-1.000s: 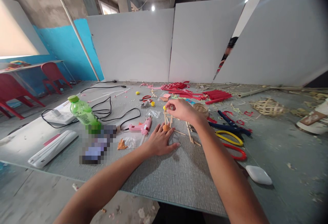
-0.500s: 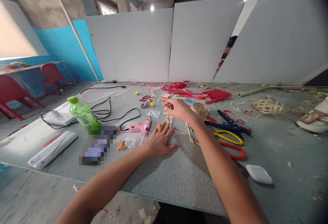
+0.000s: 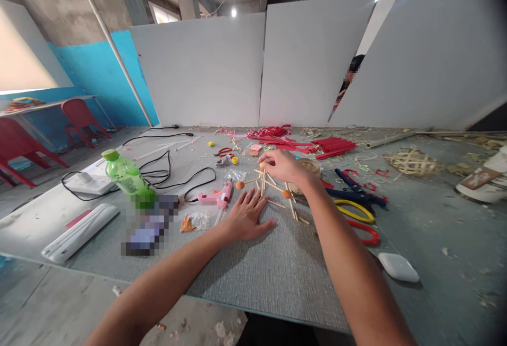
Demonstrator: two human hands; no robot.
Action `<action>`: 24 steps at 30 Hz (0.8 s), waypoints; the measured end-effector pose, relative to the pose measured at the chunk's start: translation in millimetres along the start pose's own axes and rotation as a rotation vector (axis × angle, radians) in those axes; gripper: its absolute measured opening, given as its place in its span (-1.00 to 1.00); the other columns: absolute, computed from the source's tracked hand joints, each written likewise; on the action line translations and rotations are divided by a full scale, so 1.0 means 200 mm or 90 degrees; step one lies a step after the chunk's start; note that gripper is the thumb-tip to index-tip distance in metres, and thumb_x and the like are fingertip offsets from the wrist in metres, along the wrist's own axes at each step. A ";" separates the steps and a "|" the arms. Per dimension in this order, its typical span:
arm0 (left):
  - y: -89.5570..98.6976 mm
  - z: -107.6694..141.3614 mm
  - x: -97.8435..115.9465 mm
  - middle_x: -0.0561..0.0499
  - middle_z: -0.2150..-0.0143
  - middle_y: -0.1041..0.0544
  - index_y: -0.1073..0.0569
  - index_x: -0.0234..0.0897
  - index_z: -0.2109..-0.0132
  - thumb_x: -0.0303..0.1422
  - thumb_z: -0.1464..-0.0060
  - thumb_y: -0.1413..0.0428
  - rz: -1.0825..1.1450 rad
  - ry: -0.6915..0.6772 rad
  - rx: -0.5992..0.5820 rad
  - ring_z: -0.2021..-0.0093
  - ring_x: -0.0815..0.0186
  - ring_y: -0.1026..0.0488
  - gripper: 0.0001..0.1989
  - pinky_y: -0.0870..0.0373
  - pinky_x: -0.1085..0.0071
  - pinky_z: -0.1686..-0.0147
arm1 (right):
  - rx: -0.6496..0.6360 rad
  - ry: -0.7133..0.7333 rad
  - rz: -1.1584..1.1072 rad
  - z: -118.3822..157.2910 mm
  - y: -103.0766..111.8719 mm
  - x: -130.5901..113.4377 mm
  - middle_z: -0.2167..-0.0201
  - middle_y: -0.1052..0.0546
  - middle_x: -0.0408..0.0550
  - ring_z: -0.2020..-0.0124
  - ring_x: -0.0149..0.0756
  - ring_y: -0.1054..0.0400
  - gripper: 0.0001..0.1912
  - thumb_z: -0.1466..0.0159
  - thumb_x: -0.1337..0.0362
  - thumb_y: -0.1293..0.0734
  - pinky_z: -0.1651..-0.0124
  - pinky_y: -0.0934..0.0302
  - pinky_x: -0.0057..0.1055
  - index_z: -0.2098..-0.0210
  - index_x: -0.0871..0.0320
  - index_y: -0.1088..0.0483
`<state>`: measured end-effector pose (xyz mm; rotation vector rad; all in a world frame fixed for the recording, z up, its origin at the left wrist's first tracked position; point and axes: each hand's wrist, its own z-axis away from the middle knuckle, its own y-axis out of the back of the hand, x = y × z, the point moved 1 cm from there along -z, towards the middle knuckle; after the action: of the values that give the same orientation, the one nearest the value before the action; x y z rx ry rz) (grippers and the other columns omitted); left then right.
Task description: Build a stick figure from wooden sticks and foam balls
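My left hand (image 3: 247,216) lies flat on the grey table, fingers spread, holding nothing. Just beyond it, my right hand (image 3: 279,166) pinches the yellow top of a small stick frame (image 3: 273,181). The frame's thin wooden sticks slope out to an orange ball (image 3: 240,185) on the left and another orange ball (image 3: 287,194) on the right. More pale sticks stand or lie below the frame; whether they touch it I cannot tell. Behind my right wrist is a round tub (image 3: 309,169), partly hidden. A pink glue gun (image 3: 217,197) rests left of my left hand.
On the left are a green bottle (image 3: 127,174), black cables, a white power strip (image 3: 89,183) and a blurred phone (image 3: 148,232). To the right lie blue-handled pliers (image 3: 358,193), scissors with yellow and red handles (image 3: 354,211) and a white case (image 3: 398,267). Red strips (image 3: 335,148) lie behind.
The stick frame has turned in my right hand: its left ball has moved up and left, and the right ball now shows. My left hand has stayed flat.
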<state>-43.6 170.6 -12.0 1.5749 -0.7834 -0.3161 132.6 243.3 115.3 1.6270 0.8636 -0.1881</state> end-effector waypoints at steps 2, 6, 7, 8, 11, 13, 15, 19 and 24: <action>-0.01 0.00 0.00 -0.19 -0.57 -0.05 -0.16 -0.23 -0.50 0.26 -0.33 0.17 -0.007 -0.002 0.002 -0.58 -0.09 0.11 -0.14 0.13 -0.05 -0.51 | -0.004 0.001 0.000 0.00 0.00 0.00 0.34 -0.69 -0.03 0.35 -0.21 -0.53 -0.74 -0.21 0.36 -0.34 0.32 -0.27 -0.36 0.14 0.12 -0.60; -0.01 0.00 0.00 -0.20 -0.57 -0.05 -0.17 -0.25 -0.50 0.27 -0.33 0.19 -0.016 0.002 -0.001 -0.58 -0.10 0.12 -0.13 0.14 -0.05 -0.51 | 0.005 -0.002 0.014 0.00 0.00 -0.02 0.32 -0.70 -0.02 0.36 -0.23 -0.53 -0.76 -0.21 0.39 -0.35 0.33 -0.26 -0.38 0.17 0.10 -0.60; -0.01 0.00 0.00 -0.20 -0.57 -0.05 -0.17 -0.25 -0.50 0.27 -0.33 0.19 -0.017 0.002 -0.003 -0.58 -0.09 0.12 -0.12 0.14 -0.05 -0.51 | 0.008 -0.002 0.015 0.00 0.00 -0.02 0.31 -0.70 -0.02 0.36 -0.23 -0.53 -0.76 -0.21 0.39 -0.35 0.33 -0.27 -0.39 0.17 0.10 -0.61; -0.01 -0.01 0.00 -0.21 -0.57 -0.05 -0.16 -0.26 -0.50 0.27 -0.33 0.20 -0.019 0.002 -0.005 -0.58 -0.09 0.12 -0.12 0.14 -0.05 -0.51 | 0.009 -0.002 0.015 0.00 -0.01 -0.02 0.31 -0.70 -0.02 0.36 -0.23 -0.53 -0.76 -0.21 0.39 -0.35 0.32 -0.27 -0.39 0.17 0.11 -0.61; -0.01 -0.01 0.00 -0.22 -0.57 -0.04 -0.15 -0.28 -0.51 0.28 -0.33 0.20 -0.023 0.001 -0.010 -0.58 -0.10 0.13 -0.10 0.14 -0.05 -0.51 | 0.007 -0.006 0.014 0.00 -0.01 -0.01 0.34 -0.69 -0.03 0.35 -0.22 -0.53 -0.77 -0.22 0.37 -0.36 0.32 -0.28 -0.39 0.16 0.11 -0.61; -0.01 -0.01 0.00 -0.21 -0.58 -0.03 -0.14 -0.26 -0.52 0.28 -0.33 0.20 -0.021 0.001 -0.011 -0.58 -0.11 0.13 -0.11 0.13 -0.07 -0.50 | 0.005 -0.013 0.014 0.00 0.00 -0.01 0.32 -0.70 -0.03 0.33 -0.21 -0.54 -0.78 -0.22 0.36 -0.37 0.31 -0.28 -0.39 0.16 0.11 -0.61; -0.01 -0.01 0.00 -0.20 -0.58 -0.02 -0.12 -0.24 -0.52 0.28 -0.33 0.20 -0.021 0.000 -0.014 -0.58 -0.11 0.13 -0.11 0.13 -0.08 -0.50 | 0.006 -0.015 0.011 0.00 0.00 -0.01 0.29 -0.70 -0.02 0.30 -0.21 -0.55 -0.78 -0.22 0.36 -0.37 0.29 -0.28 -0.40 0.16 0.12 -0.61; -0.01 -0.01 -0.01 -0.22 -0.58 -0.01 -0.12 -0.26 -0.53 0.29 -0.32 0.20 -0.024 0.001 -0.019 -0.58 -0.13 0.13 -0.09 0.14 -0.10 -0.50 | -0.002 -0.006 -0.001 0.00 -0.01 0.00 0.28 -0.70 -0.01 0.29 -0.22 -0.56 -0.75 -0.22 0.39 -0.36 0.29 -0.29 -0.41 0.14 0.13 -0.60; -0.02 -0.01 -0.01 -0.21 -0.58 -0.02 -0.14 -0.27 -0.52 0.28 -0.33 0.20 -0.028 -0.008 -0.001 -0.57 -0.11 0.11 -0.11 0.13 -0.06 -0.50 | -0.013 0.000 -0.024 -0.02 -0.02 0.03 0.29 -0.70 -0.01 0.29 -0.20 -0.57 -0.75 -0.22 0.37 -0.34 0.29 -0.30 -0.39 0.12 0.13 -0.59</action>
<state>-42.8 172.6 -15.3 1.5922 -0.7589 -0.3588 133.0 248.5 109.7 1.5925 0.8945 -0.2044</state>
